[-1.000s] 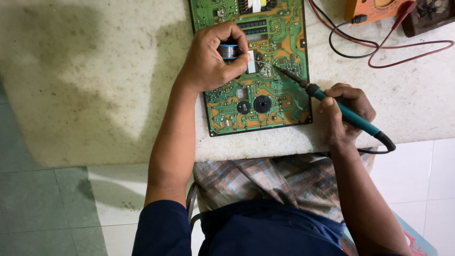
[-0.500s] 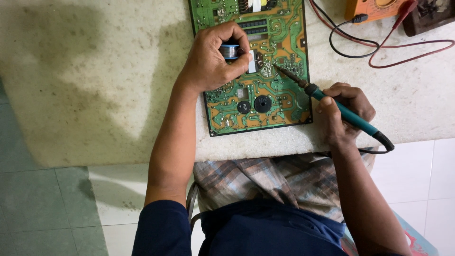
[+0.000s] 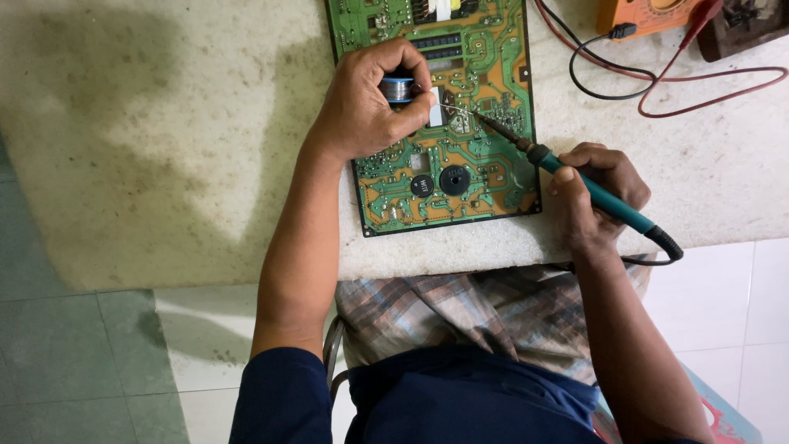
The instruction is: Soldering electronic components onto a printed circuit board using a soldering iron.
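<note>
A: What is held by the hands?
B: A small blue-rimmed spool of solder wire is clasped by the left hand; a teal-handled soldering iron is gripped by the right hand.
A: Where are they located?
B: Over the green rectangular circuit board, laid on the pale stone worktop.

Green circuit board runs off the top edge, upper part unseen. Left hand covers most of a small solder spool; only a bit of rim and wire shows. Contact pt btwn soldering iron tip and solder too small to tell. Right hand hides the iron's mid grip. Orange meter and dark box cut off at top; red and black leads exit frame right. Person's lap and legs cropped at bottom.
</note>
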